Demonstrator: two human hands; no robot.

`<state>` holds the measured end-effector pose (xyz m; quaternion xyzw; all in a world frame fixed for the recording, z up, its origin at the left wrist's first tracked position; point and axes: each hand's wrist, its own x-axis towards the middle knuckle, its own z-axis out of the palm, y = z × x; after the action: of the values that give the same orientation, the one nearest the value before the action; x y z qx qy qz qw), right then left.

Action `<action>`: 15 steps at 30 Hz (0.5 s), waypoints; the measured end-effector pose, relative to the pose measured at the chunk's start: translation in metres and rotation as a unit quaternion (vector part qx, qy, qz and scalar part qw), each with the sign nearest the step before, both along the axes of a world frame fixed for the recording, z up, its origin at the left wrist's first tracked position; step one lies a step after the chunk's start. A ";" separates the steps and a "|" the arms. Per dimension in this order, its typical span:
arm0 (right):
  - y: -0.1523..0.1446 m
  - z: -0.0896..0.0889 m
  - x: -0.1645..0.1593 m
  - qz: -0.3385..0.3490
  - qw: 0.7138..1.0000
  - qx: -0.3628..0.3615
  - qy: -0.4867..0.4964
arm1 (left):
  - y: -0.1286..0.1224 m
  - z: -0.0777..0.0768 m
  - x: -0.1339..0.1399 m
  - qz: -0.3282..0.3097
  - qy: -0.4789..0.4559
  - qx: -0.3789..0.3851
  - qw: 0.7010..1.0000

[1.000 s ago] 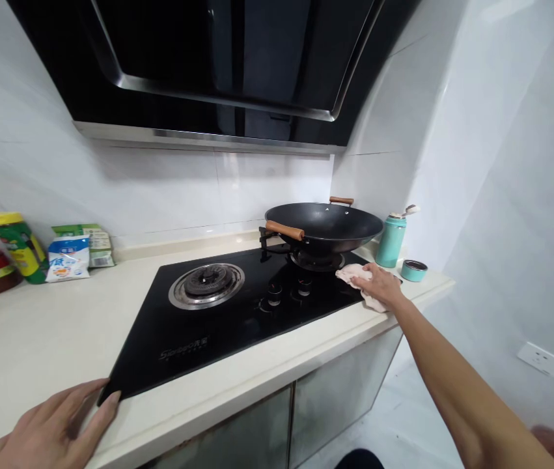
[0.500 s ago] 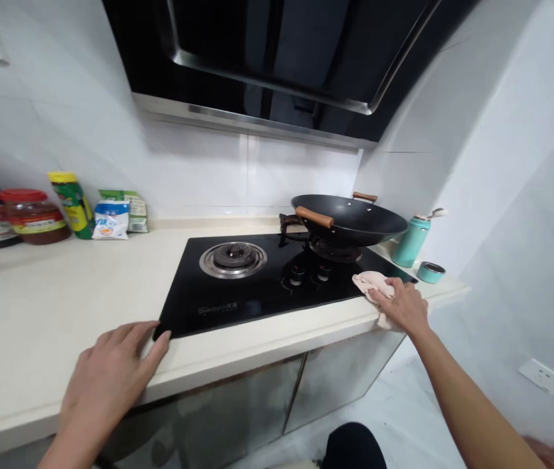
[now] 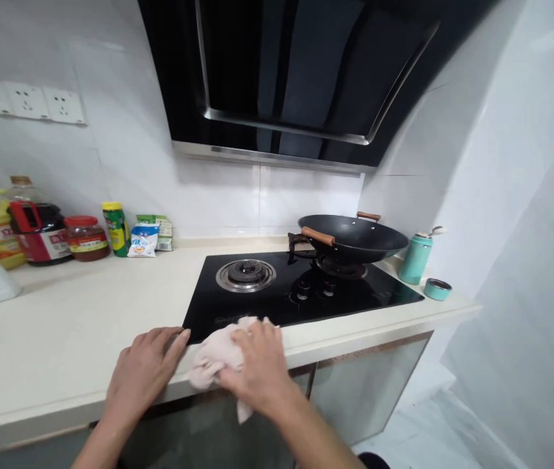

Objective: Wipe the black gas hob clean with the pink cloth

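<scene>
My right hand point(image 3: 260, 365) is closed on a pale pink cloth point(image 3: 218, 355), pressing it over the front edge of the counter and the front left part of the black gas stove point(image 3: 277, 309). A corner of the cloth hangs below the counter edge. Just left of it, my left hand point(image 3: 147, 368) rests on the white countertop point(image 3: 86, 332), empty, with its fingers stretched out and their tips at the stove's front left corner. A black wok point(image 3: 355, 238) with wooden handles sits on the right burner. The left burner point(image 3: 246, 275) is bare.
A teal bottle point(image 3: 415, 259) and a teal cup-like lid point(image 3: 437, 289) stand right of the stove. Along the left wall are a red-lidded jar point(image 3: 86, 239), a green shaker point(image 3: 116, 228), seasoning packets point(image 3: 144, 240) and several bottles. A black range hood point(image 3: 286, 71) hangs above.
My right hand has moved the cloth leftward along the counter's front edge, from the stove's right side to near my left hand. The view has turned left, bringing more bottles into sight.
</scene>
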<state>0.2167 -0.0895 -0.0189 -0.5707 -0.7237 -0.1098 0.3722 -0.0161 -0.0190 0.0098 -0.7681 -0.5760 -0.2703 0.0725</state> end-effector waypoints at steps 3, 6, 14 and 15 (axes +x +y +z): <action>0.006 -0.011 -0.033 0.096 0.994 0.051 -0.020 | 0.005 0.000 -0.010 -0.009 -0.050 -0.039 0.998; 0.008 -0.028 -0.039 0.152 0.980 0.117 -0.051 | 0.005 0.002 -0.013 -0.008 -0.086 -0.048 0.995; -0.002 -0.057 0.023 0.078 0.933 0.328 -0.126 | -0.002 0.006 -0.002 -0.013 -0.030 -0.032 0.999; -0.005 -0.057 0.039 0.078 0.933 0.327 -0.126 | -0.002 0.006 -0.002 -0.013 -0.028 -0.034 0.999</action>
<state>0.2560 -0.0947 -0.0763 -0.3407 -0.7311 -0.3817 0.4514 -0.0180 -0.0213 0.0158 -0.7699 -0.5762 -0.2730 0.0266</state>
